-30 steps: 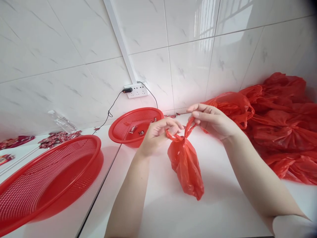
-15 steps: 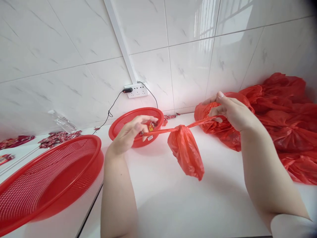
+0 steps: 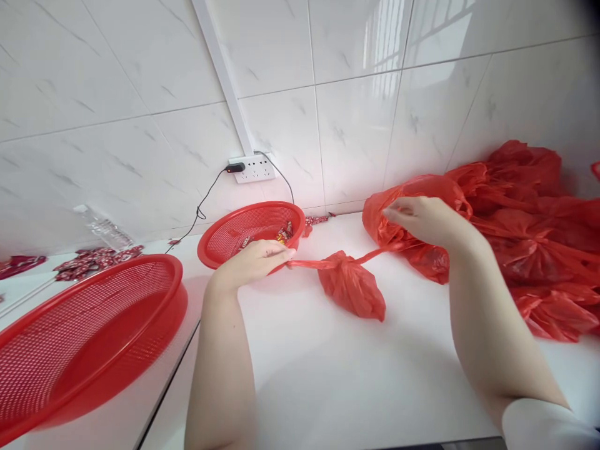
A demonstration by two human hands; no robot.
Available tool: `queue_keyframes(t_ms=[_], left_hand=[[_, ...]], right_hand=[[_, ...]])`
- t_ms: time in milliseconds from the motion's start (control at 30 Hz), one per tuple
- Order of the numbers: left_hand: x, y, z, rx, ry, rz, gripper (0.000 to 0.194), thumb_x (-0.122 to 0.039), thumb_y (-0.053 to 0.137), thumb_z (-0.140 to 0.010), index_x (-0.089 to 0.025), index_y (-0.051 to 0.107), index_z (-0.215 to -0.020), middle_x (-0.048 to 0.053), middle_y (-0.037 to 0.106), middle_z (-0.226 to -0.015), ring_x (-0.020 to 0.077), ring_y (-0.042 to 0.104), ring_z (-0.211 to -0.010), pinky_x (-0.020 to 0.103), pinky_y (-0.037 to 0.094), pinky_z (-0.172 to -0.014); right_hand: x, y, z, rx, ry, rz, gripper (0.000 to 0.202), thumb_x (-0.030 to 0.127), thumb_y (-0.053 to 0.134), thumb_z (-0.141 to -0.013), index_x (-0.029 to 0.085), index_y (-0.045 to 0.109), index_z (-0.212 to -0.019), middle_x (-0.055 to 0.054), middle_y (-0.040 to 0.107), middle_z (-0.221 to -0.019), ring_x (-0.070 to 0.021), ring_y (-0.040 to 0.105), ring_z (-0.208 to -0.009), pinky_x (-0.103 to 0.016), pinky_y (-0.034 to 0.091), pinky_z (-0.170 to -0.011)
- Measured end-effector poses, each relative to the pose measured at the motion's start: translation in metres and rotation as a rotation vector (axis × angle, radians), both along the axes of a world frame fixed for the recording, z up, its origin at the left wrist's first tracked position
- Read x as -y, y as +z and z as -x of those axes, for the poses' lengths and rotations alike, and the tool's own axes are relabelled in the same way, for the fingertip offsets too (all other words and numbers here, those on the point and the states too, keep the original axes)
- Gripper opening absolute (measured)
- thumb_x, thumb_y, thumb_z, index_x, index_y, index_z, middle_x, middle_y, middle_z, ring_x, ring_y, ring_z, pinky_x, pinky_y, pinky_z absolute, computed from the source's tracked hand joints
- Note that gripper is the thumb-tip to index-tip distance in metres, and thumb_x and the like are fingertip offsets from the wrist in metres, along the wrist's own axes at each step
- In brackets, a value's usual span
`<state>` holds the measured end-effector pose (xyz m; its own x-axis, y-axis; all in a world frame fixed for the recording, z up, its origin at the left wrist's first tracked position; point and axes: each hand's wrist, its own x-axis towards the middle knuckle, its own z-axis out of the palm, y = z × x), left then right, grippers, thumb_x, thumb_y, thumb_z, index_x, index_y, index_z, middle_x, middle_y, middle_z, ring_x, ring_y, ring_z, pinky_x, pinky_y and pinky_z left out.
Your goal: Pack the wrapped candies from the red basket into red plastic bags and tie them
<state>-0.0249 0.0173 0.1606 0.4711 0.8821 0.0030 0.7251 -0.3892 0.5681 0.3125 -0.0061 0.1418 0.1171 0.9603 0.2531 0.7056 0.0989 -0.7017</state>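
A small knotted red plastic bag [image 3: 351,287] rests on the white tabletop in front of me, its two twisted handles stretched out to either side. My left hand [image 3: 255,259] is closed, pinching the end of the left handle between thumb and fingers, just in front of the small red basket [image 3: 213,247]. My right hand [image 3: 419,219] hovers over the other handle, fingers bent and drawn together. That handle's end runs below this hand against red plastic behind it, so whether the fingers grip it is hidden.
Filled red plastic bags [image 3: 525,231] are heaped along the right by the tiled wall. A large red basket [image 3: 117,337] stands at left. Behind it are wrapped packets [image 3: 89,262] and a clear bottle [image 3: 105,231]. A cable [image 3: 206,203] runs from the wall socket [image 3: 255,167].
The knotted bag has dropped from hanging between my hands onto the table. My left hand has moved slightly right; my right hand has shifted left and down, its fingers drawn closer together.
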Motion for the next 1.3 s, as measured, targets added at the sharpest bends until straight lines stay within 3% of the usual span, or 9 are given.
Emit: queue_keyframes(t_ms=[167,333,467,633,700,800,1000,1167,1300], left_hand=[[0.0,0.002,-0.002,-0.019,0.099,0.013,0.04,-0.061,0.051,-0.076,-0.027,0.071,-0.084,0.001,0.07,-0.084,0.0253,0.064,-0.088,0.031,0.05,-0.071],[-0.002,0.001,0.003,-0.076,0.132,0.076,0.042,-0.064,0.054,-0.073,-0.029,0.07,-0.091,0.003,0.072,-0.091,0.0286,0.064,-0.096,0.032,0.05,-0.072],[-0.005,-0.001,0.011,-0.106,0.185,0.157,0.047,-0.067,0.054,-0.075,-0.031,0.069,-0.101,0.004,0.073,-0.101,0.0293,0.064,-0.105,0.032,0.05,-0.076],[-0.001,0.008,0.022,-0.117,0.327,0.21,0.055,-0.071,0.05,-0.078,-0.031,0.063,-0.114,0.006,0.073,-0.106,0.0314,0.058,-0.118,0.038,0.048,-0.086],[0.001,0.011,0.03,-0.104,0.364,0.225,0.055,-0.071,0.048,-0.079,-0.031,0.062,-0.114,0.004,0.072,-0.111,0.0295,0.058,-0.118,0.039,0.046,-0.09],[0.0,0.011,0.044,-0.08,0.408,0.215,0.054,-0.071,0.047,-0.081,-0.027,0.061,-0.11,0.004,0.071,-0.113,0.0275,0.059,-0.115,0.039,0.043,-0.096],[-0.002,0.005,0.051,-0.091,0.45,0.194,0.051,-0.07,0.047,-0.081,-0.027,0.062,-0.105,0.004,0.074,-0.103,0.029,0.059,-0.116,0.043,0.043,-0.097],[-0.007,0.002,0.041,-0.097,0.453,0.228,0.053,-0.069,0.05,-0.079,-0.028,0.061,-0.11,0.009,0.073,-0.107,0.0298,0.061,-0.115,0.047,0.041,-0.099],[-0.016,-0.005,0.039,-0.116,0.402,0.237,0.057,-0.072,0.051,-0.076,-0.028,0.062,-0.112,0.011,0.072,-0.107,0.0303,0.062,-0.112,0.046,0.045,-0.097]], right_hand=[[-0.005,-0.022,0.05,0.316,0.254,0.218,0.07,0.061,0.073,-0.063,0.023,0.058,-0.12,-0.014,0.061,-0.123,-0.036,0.059,-0.108,-0.043,0.049,-0.081],[-0.016,-0.051,0.086,0.37,0.433,0.306,0.025,0.028,0.071,-0.069,0.029,0.065,-0.094,-0.002,0.065,-0.078,-0.0215,0.061,-0.062,-0.04,0.051,-0.059],[-0.014,-0.028,0.054,0.364,0.392,0.249,0.024,0.008,0.055,-0.071,0.026,0.066,-0.083,-0.003,0.066,-0.078,-0.0212,0.061,-0.066,-0.037,0.05,-0.062],[0.032,0.019,-0.033,0.301,-0.192,-0.102,0.038,0.014,0.052,-0.076,0.025,0.064,-0.11,-0.009,0.069,-0.105,-0.0323,0.062,-0.095,-0.046,0.048,-0.08],[0.051,0.019,-0.071,0.267,-0.49,-0.269,0.032,0.022,0.054,-0.079,0.026,0.064,-0.109,-0.011,0.069,-0.098,-0.0362,0.06,-0.095,-0.052,0.046,-0.083],[0.06,-0.004,-0.124,0.17,-0.577,-0.705,0.023,0.043,0.052,-0.086,0.037,0.063,-0.104,-0.008,0.067,-0.088,-0.0411,0.053,-0.106,-0.057,0.043,-0.085],[0.03,-0.048,-0.167,0.045,-1.013,-0.049,0.05,0.057,0.061,-0.076,0.024,0.06,-0.114,-0.023,0.058,-0.115,-0.0549,0.036,-0.124,-0.07,0.038,-0.082],[0.019,-0.028,-0.137,0.143,-0.861,-0.351,0.034,0.045,0.042,-0.09,0.029,0.057,-0.116,-0.013,0.057,-0.126,-0.0417,0.044,-0.121,-0.061,0.036,-0.095],[-0.006,-0.02,-0.097,0.227,-0.412,0.011,0.03,0.043,0.047,-0.089,0.021,0.066,-0.097,-0.013,0.069,-0.103,-0.0288,0.06,-0.098,-0.042,0.044,-0.085]])
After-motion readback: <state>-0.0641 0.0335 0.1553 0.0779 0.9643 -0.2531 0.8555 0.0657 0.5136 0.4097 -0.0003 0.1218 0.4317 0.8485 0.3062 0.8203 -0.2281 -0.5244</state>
